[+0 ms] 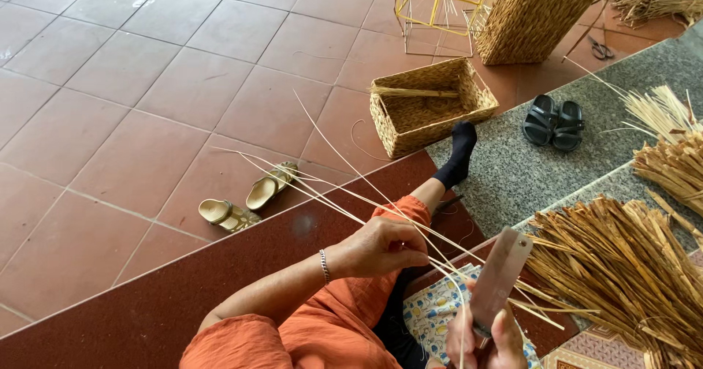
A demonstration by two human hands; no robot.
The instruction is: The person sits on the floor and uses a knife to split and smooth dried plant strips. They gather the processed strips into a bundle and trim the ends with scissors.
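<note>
Right hand [489, 340] at 6 o'clock, bottom edge: fingers closed around the handle of a flat-bladed knife [500, 275], blade angled up toward 1 o'clock. Left hand [381, 246] just left of it, near centre: fingers curled shut, pinching a bunch of thin pale strips [344, 193]. Strips fan out from the left hand toward 10–11 o'clock over the floor; other ends run down past the knife blade toward 4 o'clock. Patterned cloth [432, 312] lies on the lap under both hands. Bracelet [324, 265] on left wrist, orange sleeve below it.

At 3–4 o'clock: big pile of dry straw [622, 266], touching the strip ends. Tan sandals [249, 197] at 9 o'clock on the red tile. Black-socked foot [458, 157] stretched toward 12 o'clock, just beside a rectangular woven basket [454, 116]. Black sandals [553, 122] at 2 o'clock on the grey step. Farthest, 12–1 o'clock: tall woven basket [538, 14] and a yellow wire frame [432, 3] next to it.
</note>
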